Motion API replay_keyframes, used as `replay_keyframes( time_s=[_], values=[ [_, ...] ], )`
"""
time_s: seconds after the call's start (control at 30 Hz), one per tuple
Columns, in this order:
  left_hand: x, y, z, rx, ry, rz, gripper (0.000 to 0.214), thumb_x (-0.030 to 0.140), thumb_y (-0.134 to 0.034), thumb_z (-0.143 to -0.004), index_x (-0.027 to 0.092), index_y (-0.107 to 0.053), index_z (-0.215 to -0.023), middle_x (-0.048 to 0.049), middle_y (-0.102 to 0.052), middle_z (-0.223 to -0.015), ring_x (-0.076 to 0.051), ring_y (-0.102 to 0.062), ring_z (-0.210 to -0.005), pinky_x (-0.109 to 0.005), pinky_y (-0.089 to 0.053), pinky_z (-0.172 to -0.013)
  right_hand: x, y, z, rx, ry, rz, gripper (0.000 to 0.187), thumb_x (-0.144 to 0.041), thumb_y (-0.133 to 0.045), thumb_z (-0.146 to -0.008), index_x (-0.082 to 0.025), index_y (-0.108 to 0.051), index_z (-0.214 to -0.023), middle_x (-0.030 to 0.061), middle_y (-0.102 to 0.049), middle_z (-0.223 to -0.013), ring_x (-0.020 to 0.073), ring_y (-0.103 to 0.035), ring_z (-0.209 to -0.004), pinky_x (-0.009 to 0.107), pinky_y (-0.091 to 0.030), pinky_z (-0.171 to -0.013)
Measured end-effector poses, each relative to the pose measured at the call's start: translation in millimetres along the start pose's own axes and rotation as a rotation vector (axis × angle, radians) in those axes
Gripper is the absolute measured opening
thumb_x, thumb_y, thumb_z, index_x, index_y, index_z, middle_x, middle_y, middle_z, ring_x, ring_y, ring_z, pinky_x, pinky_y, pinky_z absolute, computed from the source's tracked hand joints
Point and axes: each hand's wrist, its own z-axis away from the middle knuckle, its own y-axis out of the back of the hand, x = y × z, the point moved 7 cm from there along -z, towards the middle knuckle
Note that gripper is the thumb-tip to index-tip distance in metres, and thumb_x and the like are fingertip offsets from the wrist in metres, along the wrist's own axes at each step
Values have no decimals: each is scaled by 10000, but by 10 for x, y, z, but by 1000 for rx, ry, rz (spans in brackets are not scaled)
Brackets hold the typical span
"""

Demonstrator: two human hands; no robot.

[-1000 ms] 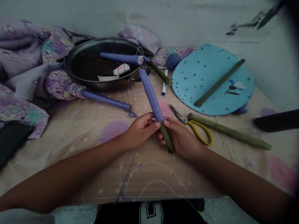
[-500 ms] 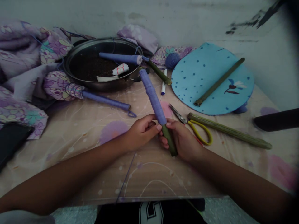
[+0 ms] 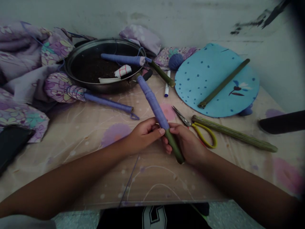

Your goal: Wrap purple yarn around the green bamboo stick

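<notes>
Two hands clamp one stick (image 3: 156, 106): left hand (image 3: 143, 135) pinching the edge of its purple wrap, right hand (image 3: 188, 143) gripping the bare green end; wrapping seems partway, next turn needs the faint strand (image 3: 130, 179) below the left hand, apparently yarn, taut.

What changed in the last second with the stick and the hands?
The stick swung: its purple far tip went left, toward the pan, and its green end slid right, nearer the person. Both the left hand and right hand kept their grip. Scissors and pan stayed put.
</notes>
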Motion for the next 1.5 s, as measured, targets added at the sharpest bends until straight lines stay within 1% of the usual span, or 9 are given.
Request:
replay_keyframes(
  time_s=[0.13,0.23,0.37,0.53,0.9,1.07,1.17,1.37,1.5],
  values=[
    [19,33,-8,31,-6,-12,143,223,-578,-822,120,-517,-900,-24,-664,-681,-112,-660,-641,-209,-519,-628,9,1,21,1,-22,89,184,-328,-477,-732,-164,-550,-690,5,-553,-549,112,-485,-387,229,-373,-362],
    [19,34,-17,39,10,-7,150,243,-582,-813,133,-496,-867,2,-637,-619,-118,-647,-570,-218,-516,-558,16,-5,10,8,-31,100,200,-331,-475,-752,-159,-563,-700,20,-580,-576,125,-525,-419,238,-402,-385],
    [6,41,-28,79,61,-23,176,274,-593,-792,146,-475,-822,50,-556,-542,-103,-586,-450,-212,-484,-442,60,-9,-33,21,-76,10,164,-302,-514,-717,-153,-573,-753,37,-616,-621,159,-591,-496,278,-473,-473],
    [15,69,-38,154,50,-63,172,265,-592,-787,138,-495,-852,42,-553,-585,-88,-575,-483,-216,-497,-484,41,2,-83,39,-18,-144,121,-246,-554,-674,-156,-575,-753,22,-604,-627,141,-576,-541,263,-475,-523],
    [24,87,-36,83,-25,-56,130,213,-559,-806,124,-537,-898,-15,-628,-715,-102,-621,-662,-216,-502,-623,-23,15,-1,46,-19,-32,114,-280,-566,-672,-173,-533,-696,-1,-545,-586,110,-490,-457,210,-371,-395],
    [2,32,-19,47,11,26,153,239,-555,-813,142,-490,-913,19,-588,-651,-120,-618,-557,-261,-523,-546,5,-14,-33,5,-32,-78,107,-256,-538,-672,-175,-534,-742,8,-578,-606,133,-539,-490,250,-439,-461],
    [-2,38,-21,93,29,8,155,247,-565,-809,149,-467,-879,48,-545,-593,-105,-582,-483,-245,-507,-477,27,-35,-68,-20,-51,-115,128,-232,-520,-659,-167,-546,-767,22,-601,-634,146,-566,-530,283,-472,-528],
    [-3,82,-20,157,60,-103,197,240,-602,-787,133,-481,-900,15,-603,-628,-116,-623,-548,-233,-522,-528,44,-20,-53,55,-68,-108,105,-279,-510,-663,-185,-505,-711,-5,-527,-563,114,-460,-451,229,-359,-413],
    [-16,75,-13,114,55,-79,238,261,-613,-792,131,-485,-944,-3,-632,-654,-122,-642,-596,-229,-521,-573,41,-40,-42,53,-50,-96,128,-314,-514,-651,-194,-479,-680,-14,-494,-538,107,-418,-421,219,-306,-381]
  ],
)
